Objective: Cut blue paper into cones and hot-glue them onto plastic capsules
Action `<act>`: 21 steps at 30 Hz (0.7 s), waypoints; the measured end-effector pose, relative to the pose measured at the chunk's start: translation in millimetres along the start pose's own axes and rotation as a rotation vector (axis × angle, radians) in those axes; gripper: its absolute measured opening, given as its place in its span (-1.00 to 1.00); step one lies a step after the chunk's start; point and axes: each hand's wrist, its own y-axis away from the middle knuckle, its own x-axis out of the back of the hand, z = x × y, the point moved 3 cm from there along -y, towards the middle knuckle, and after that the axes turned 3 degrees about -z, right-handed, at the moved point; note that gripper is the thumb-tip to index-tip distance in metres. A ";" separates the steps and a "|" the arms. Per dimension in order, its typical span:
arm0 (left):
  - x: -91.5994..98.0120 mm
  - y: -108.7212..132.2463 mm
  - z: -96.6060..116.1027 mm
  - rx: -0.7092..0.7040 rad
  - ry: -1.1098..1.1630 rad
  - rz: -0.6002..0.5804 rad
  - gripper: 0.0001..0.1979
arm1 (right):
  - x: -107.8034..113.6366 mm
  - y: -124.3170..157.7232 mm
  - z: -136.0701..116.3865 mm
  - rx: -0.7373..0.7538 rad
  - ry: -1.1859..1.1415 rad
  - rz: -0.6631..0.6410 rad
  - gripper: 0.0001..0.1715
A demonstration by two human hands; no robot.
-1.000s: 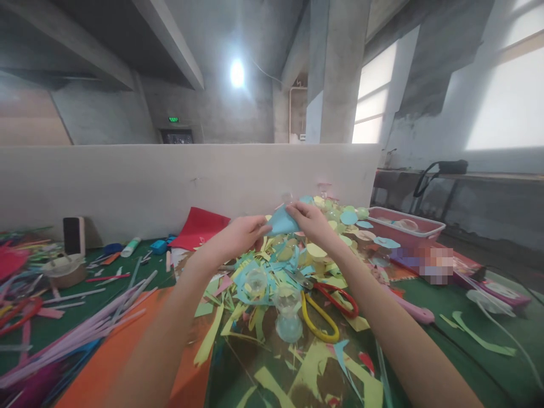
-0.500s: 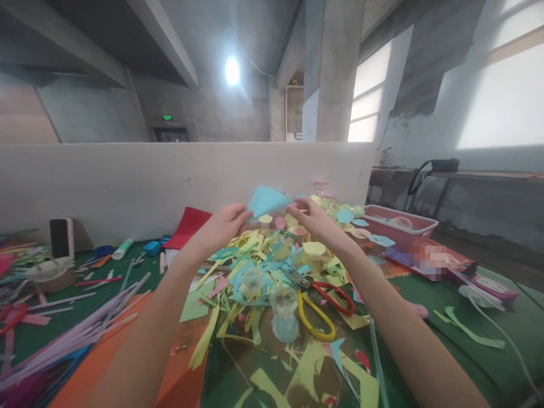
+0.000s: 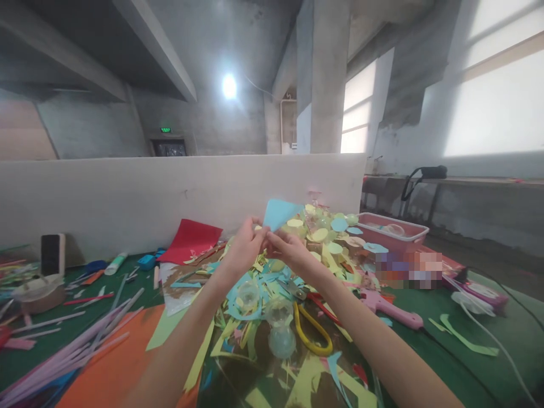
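A folded piece of light blue paper [image 3: 280, 213] is held up above the heap of scraps. My left hand [image 3: 250, 241] pinches its lower left corner. Close beside it, the fingers of my right hand [image 3: 287, 248] are pressed on the same lower edge, the two hands nearly touching. Beneath them lie yellow and blue paper scraps [image 3: 272, 279]. Scissors with one yellow handle [image 3: 312, 334] and one red handle lie just below my right wrist, partly hidden by my forearm. Clear plastic balls [image 3: 282, 341] rest beside the scissors, and another clear ball [image 3: 248, 294] sits on blue paper.
A pink glue gun [image 3: 393, 311] with a cord lies to the right, in front of a pink basket [image 3: 393, 235]. Red paper [image 3: 191, 241] is at the back left. Pale purple sticks [image 3: 91, 351] lie over orange paper [image 3: 127, 368]. A white partition [image 3: 127, 198] stands behind.
My hands have come together from either side of the blue paper to its lower corner. The paper now points up and to the right. The view has shifted slightly.
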 end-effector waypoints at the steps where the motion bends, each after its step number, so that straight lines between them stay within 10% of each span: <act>1: -0.3 0.1 -0.8 0.006 0.014 -0.005 -0.73 | 1.0 0.0 0.4 0.007 -0.013 0.012 -0.50; 12: -5.7 -1.4 -8.0 0.062 0.097 -0.076 -0.67 | 6.9 0.6 -1.1 0.027 -0.073 0.202 -0.56; 21: -8.7 0.7 -9.8 0.064 0.022 -0.159 -0.76 | 75.8 -1.8 -6.3 0.105 0.028 0.440 -0.51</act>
